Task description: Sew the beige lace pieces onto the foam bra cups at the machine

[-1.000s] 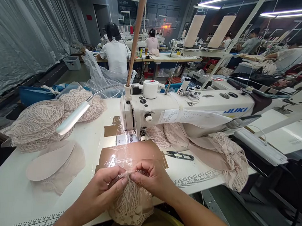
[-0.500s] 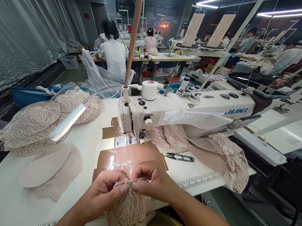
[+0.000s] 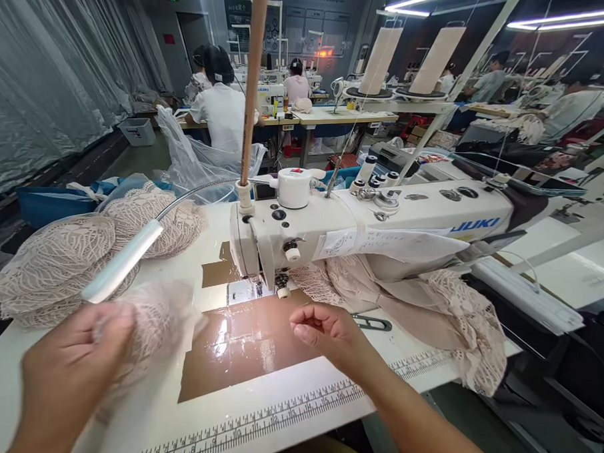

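a garment factory floor: a sewing machine point(image 3: 362, 227) on a white table point(image 3: 270, 421) with a printed ruler, heaps of lace point(image 3: 58, 264), thread cones point(image 3: 435, 60), and other workers point(image 3: 221, 110) at rows of machines.

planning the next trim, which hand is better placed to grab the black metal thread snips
Right, probably: the right hand looks empty beside the black metal thread snips, while the left hand is far off holding a beige lace piece.

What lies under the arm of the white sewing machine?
Bunched beige lace fabric fills the space under the sewing machine arm and spills over the table edge. Whatever lies beneath that fabric is covered.
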`<state>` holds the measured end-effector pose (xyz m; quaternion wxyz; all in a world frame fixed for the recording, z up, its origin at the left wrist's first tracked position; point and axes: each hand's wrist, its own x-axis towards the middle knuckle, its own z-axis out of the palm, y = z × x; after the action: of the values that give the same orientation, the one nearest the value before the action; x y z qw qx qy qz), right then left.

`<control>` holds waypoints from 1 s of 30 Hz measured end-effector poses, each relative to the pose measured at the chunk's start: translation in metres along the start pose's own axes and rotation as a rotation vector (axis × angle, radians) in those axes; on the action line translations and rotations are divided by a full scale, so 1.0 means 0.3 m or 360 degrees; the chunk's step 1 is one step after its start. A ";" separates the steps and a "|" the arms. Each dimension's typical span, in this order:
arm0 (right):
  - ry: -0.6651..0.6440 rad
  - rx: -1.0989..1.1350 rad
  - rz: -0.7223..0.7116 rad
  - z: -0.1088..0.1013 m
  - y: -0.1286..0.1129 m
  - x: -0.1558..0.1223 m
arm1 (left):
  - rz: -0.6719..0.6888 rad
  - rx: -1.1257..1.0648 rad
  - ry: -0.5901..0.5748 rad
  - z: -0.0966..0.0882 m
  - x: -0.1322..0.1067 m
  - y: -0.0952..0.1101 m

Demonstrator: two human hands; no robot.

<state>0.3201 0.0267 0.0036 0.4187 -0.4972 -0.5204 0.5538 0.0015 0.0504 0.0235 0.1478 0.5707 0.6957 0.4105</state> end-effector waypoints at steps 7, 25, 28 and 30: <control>-0.0233 -0.0967 -0.0329 0.035 -0.050 0.090 | 0.0931 0.0715 -0.0615 0.384 -0.072 0.136; -0.0267 -0.2244 -0.0535 0.150 0.095 0.154 | 0.1112 0.0242 -0.1187 0.304 -0.010 0.100; -0.0193 -0.2252 -0.0513 0.157 0.112 0.161 | 0.1348 0.0337 -0.0966 0.380 -0.017 0.031; -0.0154 -0.2262 -0.0492 0.158 0.118 0.167 | 0.1476 0.0366 -0.0929 0.412 -0.014 0.014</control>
<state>0.2673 0.0645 -0.0390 0.0448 -0.5447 -0.8366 0.0380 0.0889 0.0964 -0.0509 0.0750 0.9193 0.3424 0.1791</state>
